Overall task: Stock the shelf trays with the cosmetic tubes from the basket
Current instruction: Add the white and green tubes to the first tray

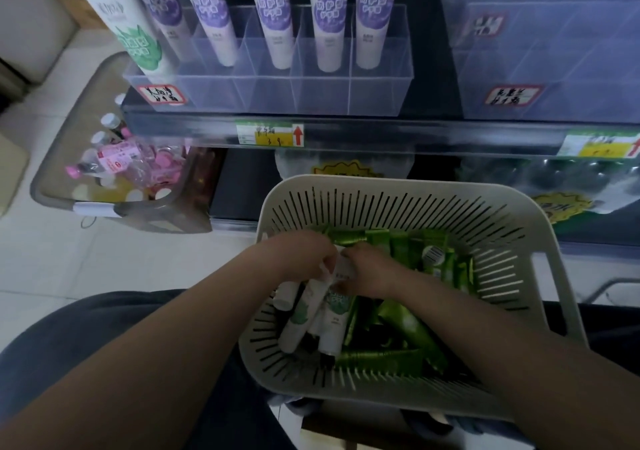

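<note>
white plastic, squeezable and light: the white tubes with green print stand slanted in the near-left corner of the slotted basket, caps down, crimped ends up. the left hand and the right hand meet over those upper ends, both with fingers curled round them, though motion blur hides how many tubes each one holds. my judgement is that the tubes will dent if squeezed at the middle and may slide on their glossy skin, so the firm shoulder near the cap or the flat crimp is the better hold. beside them lie shiny green packs, heaped loose across the rest of the basket. the basket sits on the person's lap, close before the shelf. above, a clear tray with dividers holds purple-printed tubes standing cap-down, one per slot, and a green-printed tube at its left end. a price tag is clipped to the shelf edge. a grey bin of pink-capped bottles stands on the tiled floor to the left.
</note>
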Demonstrator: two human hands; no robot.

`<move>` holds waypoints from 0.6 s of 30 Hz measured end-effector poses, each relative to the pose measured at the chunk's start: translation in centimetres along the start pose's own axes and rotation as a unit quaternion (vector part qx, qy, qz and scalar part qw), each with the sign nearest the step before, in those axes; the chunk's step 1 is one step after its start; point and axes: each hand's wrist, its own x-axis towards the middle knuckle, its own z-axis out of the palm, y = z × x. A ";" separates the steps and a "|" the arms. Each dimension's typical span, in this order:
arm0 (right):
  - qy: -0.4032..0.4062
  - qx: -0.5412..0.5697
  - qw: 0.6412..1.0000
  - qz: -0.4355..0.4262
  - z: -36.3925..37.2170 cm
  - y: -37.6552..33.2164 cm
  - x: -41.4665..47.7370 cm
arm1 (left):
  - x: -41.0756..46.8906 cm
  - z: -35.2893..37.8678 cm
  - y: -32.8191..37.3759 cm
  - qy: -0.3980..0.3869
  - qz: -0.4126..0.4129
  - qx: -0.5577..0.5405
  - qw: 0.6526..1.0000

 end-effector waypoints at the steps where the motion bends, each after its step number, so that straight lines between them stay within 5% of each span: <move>1: 0.003 -0.006 1.000 -0.003 0.1 0.1 0.2 | 0.2 0.0 0.0 -0.003 0.003 -0.001 1.000; 8: 0.017 0.021 1.000 -0.009 0.0 0.0 0.1 | 0.7 -0.2 -0.1 -0.026 -0.002 -0.013 1.000; 18: 0.042 0.237 0.970 0.038 -1.8 0.5 -2.6 | -1.0 -0.3 0.6 -0.006 0.018 -0.021 1.000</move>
